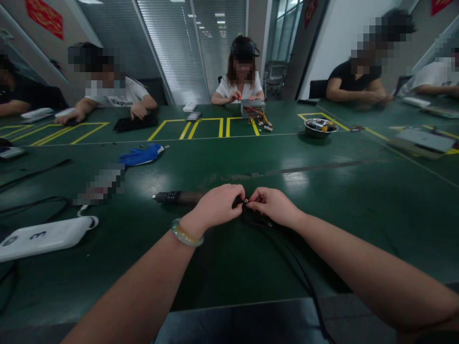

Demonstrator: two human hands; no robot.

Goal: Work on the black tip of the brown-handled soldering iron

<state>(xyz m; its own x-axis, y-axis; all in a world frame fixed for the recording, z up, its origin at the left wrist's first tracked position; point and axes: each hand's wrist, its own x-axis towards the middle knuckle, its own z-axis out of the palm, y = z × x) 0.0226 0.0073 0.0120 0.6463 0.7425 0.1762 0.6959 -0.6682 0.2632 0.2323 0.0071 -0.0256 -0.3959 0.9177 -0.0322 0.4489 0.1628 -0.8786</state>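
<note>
A long dark cylindrical tool, which looks like an electric screwdriver, points left with its short silver tip. My left hand, with a green bangle at the wrist, is closed around its rear part. Dark material shows between that thumb and fingers. Close against it, my right hand pinches a small brass-coloured piece at the tool's rear end; its exact kind is too small to tell. A black cable runs from beneath my right hand over the table's front edge.
On the green table lie a blue glove and a white power bank at left. Farther back are a metal bowl of small parts, a grey box with coloured wires, and a keyboard. Several people sit around.
</note>
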